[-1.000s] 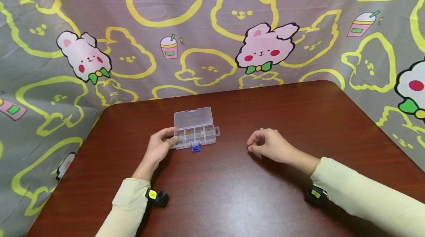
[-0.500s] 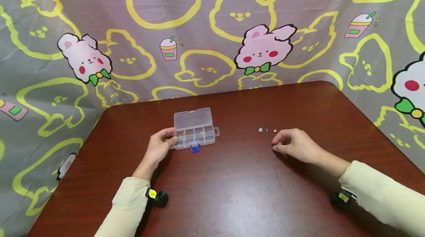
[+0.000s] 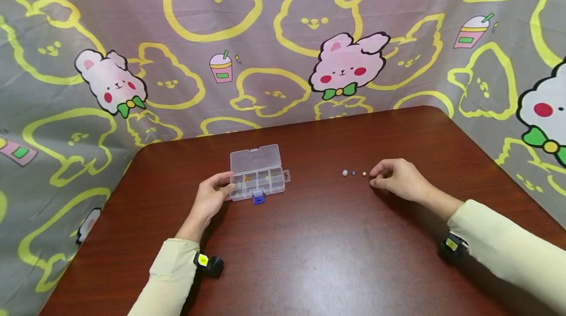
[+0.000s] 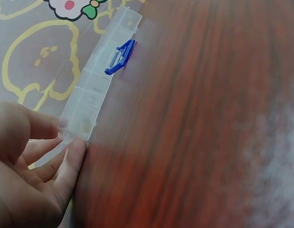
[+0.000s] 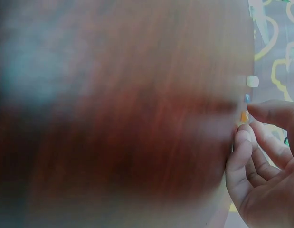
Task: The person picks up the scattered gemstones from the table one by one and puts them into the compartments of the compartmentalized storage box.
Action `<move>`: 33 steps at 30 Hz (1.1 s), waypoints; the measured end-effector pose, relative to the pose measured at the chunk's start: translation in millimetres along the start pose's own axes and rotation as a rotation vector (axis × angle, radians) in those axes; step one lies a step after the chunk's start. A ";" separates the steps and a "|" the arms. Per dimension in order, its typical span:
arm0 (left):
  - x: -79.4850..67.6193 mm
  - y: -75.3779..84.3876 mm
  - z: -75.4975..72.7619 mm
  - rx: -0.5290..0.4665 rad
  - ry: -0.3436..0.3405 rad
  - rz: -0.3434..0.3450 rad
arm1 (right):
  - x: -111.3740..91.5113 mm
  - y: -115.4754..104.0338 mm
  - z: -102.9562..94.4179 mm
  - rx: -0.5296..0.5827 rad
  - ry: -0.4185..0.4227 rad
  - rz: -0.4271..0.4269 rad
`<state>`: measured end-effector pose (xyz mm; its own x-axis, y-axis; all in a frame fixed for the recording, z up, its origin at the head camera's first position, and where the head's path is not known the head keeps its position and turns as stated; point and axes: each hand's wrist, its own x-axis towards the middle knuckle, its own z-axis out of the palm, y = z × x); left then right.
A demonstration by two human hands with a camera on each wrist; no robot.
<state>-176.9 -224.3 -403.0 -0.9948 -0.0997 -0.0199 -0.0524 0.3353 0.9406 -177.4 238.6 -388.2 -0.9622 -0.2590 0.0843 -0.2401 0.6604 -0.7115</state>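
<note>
A clear plastic compartment box [image 3: 257, 184] with its lid raised lies on the table, left of centre in the head view. My left hand [image 3: 213, 193] grips its left end between thumb and fingers; the left wrist view shows the same grip on the box [image 4: 88, 92]. Small yellow and orange bits sit in some compartments. To the right, a white bead [image 3: 345, 173], a blue bead [image 3: 353, 173] and an orange bead [image 3: 364, 174] lie in a row. Just right of the orange bead is my right hand [image 3: 400, 181], its thumb and forefinger bent and apart. Nothing shows held between them.
A blue latch [image 3: 258, 198] juts from the box's front edge, and a hanging tab [image 3: 287, 176] from its right end. The brown wooden table [image 3: 300, 252] reaches back to a patterned cloth [image 3: 265, 60] that encloses it.
My right hand has moved right from in front of the beads, uncovering them, then slightly away from me to beside the orange bead. My left hand stays on the box.
</note>
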 end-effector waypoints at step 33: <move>0.7 0.8 -0.3 -0.007 -0.006 0.009 | 28.8 -3.0 7.9 -0.051 0.000 0.005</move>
<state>-177.6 -224.3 -402.2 -0.9957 -0.0914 -0.0135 -0.0431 0.3299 0.9430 -203.4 223.6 -389.1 -0.9635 -0.2555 0.0804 -0.2412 0.6972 -0.6751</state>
